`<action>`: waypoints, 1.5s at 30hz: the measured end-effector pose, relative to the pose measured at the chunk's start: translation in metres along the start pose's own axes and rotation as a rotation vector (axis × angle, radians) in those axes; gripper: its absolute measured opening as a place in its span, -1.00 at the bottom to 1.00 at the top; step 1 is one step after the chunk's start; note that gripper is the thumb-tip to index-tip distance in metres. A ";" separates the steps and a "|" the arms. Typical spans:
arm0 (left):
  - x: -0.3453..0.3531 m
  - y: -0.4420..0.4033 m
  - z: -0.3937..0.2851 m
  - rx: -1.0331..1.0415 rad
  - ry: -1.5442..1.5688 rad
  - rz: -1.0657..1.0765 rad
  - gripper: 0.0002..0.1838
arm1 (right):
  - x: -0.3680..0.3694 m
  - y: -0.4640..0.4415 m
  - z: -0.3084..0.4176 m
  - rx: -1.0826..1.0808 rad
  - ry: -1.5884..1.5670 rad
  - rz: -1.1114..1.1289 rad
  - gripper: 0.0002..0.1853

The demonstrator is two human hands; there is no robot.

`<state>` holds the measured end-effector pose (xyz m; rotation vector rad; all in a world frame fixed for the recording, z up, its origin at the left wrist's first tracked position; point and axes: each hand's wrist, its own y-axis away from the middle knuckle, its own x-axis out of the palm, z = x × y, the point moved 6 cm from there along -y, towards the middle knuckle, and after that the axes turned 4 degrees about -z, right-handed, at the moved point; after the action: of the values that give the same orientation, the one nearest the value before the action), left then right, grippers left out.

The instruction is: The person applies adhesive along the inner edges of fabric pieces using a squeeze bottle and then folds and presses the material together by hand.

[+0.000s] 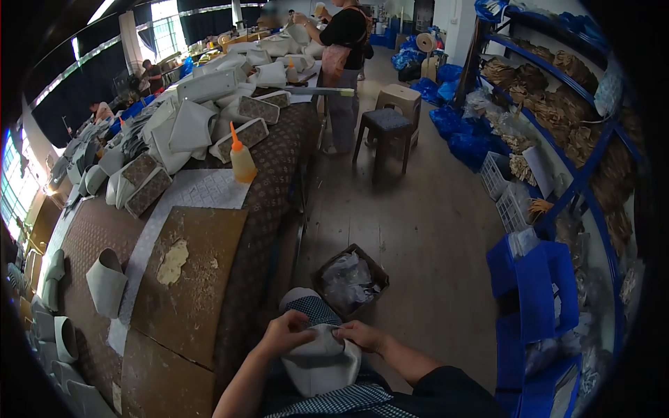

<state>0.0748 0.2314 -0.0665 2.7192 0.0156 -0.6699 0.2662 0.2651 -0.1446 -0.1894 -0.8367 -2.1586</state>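
A pale grey-white piece (323,366), like a pouch or bag part, rests over the lap at the bottom centre. My left hand (288,333) grips its upper edge from the left, beside a dark checked fabric section (311,307). Opposite it, my right hand (360,335) pinches the same edge, thumb and fingers pressed together. More checked fabric (348,400) lies below the piece. On the patterned table to the left are a brown board (202,265) with a dried cream patch and a glue bottle (242,159) with an orange nozzle.
Grey pieces (202,83) are heaped along the table. A bin (350,280) with plastic scraps stands on the floor, near the table. Farther off are a stool (387,122) and a standing person (341,56). Blue boxes (536,292) and shelves (585,160) line the right.
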 end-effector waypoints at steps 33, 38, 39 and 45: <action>0.001 -0.005 0.020 -0.106 0.929 -0.121 -0.19 | 0.035 0.033 0.089 -1.104 1.166 -0.804 -0.36; 0.051 -0.027 0.149 -0.300 0.780 -0.169 -0.61 | 0.060 0.026 0.012 -1.052 1.195 -0.458 -0.41; 0.056 -0.028 0.170 -0.234 0.730 -0.236 -0.67 | 0.062 0.029 0.012 -1.030 1.233 -0.425 -0.42; 0.038 -0.025 0.112 -0.011 0.098 -0.364 -0.68 | 0.059 0.078 0.085 -0.766 1.008 -0.608 -0.48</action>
<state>0.0563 0.2157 -0.1848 2.7606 0.5460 -0.6267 0.2716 0.2446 -0.0162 0.8146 0.5941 -2.5639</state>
